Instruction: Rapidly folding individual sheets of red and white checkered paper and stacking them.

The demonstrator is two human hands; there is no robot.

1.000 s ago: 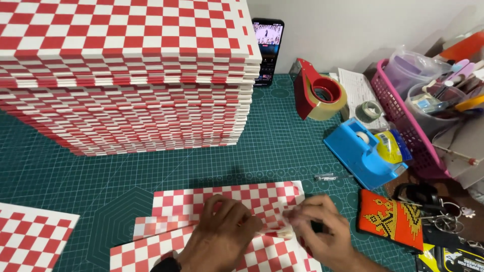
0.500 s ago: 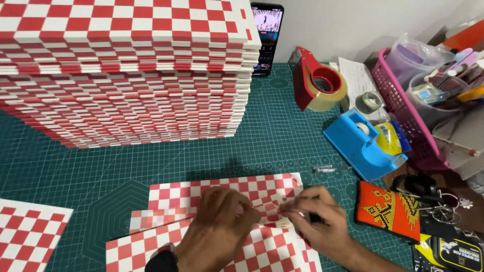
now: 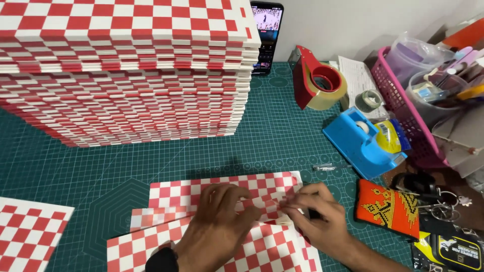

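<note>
Together, both hands (image 3: 272, 221) on checkered paper (image 3: 227, 187)

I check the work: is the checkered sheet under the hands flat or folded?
Partly folded: the sheet shows overlapping layers, and both hands, left and right, pinch a crease.

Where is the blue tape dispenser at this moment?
In the head view, the blue tape dispenser sits on the green cutting mat at right, between the red tape gun and the beaded orange pouch, beside the pink basket.
</note>
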